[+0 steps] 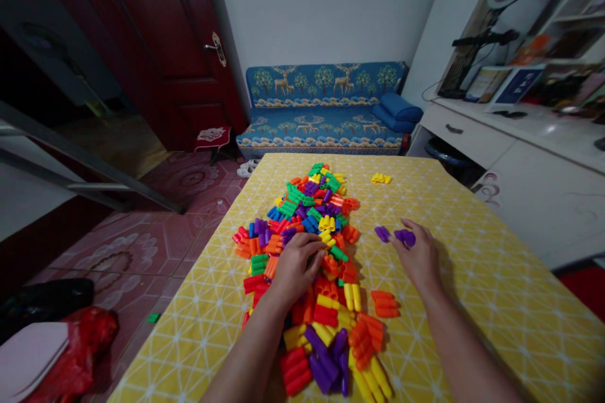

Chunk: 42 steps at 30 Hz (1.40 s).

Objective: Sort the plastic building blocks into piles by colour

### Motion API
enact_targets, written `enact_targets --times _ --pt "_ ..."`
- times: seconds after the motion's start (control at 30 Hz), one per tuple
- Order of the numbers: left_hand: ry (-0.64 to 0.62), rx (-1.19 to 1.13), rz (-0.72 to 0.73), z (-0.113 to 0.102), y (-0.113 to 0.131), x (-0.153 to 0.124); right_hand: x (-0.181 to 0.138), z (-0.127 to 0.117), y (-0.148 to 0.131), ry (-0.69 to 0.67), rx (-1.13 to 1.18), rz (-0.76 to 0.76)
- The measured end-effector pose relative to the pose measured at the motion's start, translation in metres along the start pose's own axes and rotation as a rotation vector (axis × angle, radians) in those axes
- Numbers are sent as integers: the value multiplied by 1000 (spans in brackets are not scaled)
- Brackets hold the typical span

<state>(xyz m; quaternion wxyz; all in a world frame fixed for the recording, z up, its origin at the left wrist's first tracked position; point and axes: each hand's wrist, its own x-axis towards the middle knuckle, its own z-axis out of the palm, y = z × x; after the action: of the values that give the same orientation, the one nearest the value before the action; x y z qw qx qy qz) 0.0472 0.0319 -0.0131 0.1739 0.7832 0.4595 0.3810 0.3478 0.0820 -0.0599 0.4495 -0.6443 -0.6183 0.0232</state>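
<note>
A long heap of plastic building pieces (295,192), each like a row of joined tubes, lies on the table in red, orange, yellow, green, blue and purple. My left hand (299,264) is down on the middle of this heap. Its fingers are curled with the tips close together beside yellow and orange pieces; what lies between them is hidden. To the right of the heap, my right hand (420,257) pinches a purple building piece (405,238). Another purple piece (382,233) is at its fingertips, on the left. An orange piece (385,303) lies apart, nearer to me.
A yellow patterned cloth (472,302) covers the table. Near its far edge sits a yellow piece (380,178). Beyond stands a blue sofa (321,119); a white cabinet (529,176) is on the right. One green piece (154,317) lies on the floor at left.
</note>
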Motion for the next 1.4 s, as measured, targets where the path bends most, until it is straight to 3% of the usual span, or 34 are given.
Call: enact_targets --times 0.2,0.37,0.57,0.7,0.8,0.9,0.97,1.07,1.17,1.27,1.4 --pt "-2 5 -3 0 0 0 7 17 8 -66 -163 -131" --pt "-2 0 2 0 0 0 -5 16 -8 14 -248 -272" --pt "4 -4 7 0 -1 0 -16 11 -36 -182 -496 -288" --pt "-1 6 1 -1 0 -1 -12 14 -36 -240 -502 -359" --pt "-4 15 -1 -1 1 0 7 9 -15 -226 -470 -360" --pt "-5 14 7 -1 1 0 35 0 28 -162 -475 -253" --pt "-2 15 7 -1 1 0 48 -8 58 -192 -491 -206" --pt "6 14 4 -1 1 0 49 -18 88 -184 -514 -191" --pt "5 8 6 -1 2 0 32 -22 96 -162 -528 -202" --pt "-1 7 -3 -1 3 0 21 -18 97 -244 -573 -170" --pt "-3 16 -9 0 2 0 40 -6 97 -384 -650 -50"
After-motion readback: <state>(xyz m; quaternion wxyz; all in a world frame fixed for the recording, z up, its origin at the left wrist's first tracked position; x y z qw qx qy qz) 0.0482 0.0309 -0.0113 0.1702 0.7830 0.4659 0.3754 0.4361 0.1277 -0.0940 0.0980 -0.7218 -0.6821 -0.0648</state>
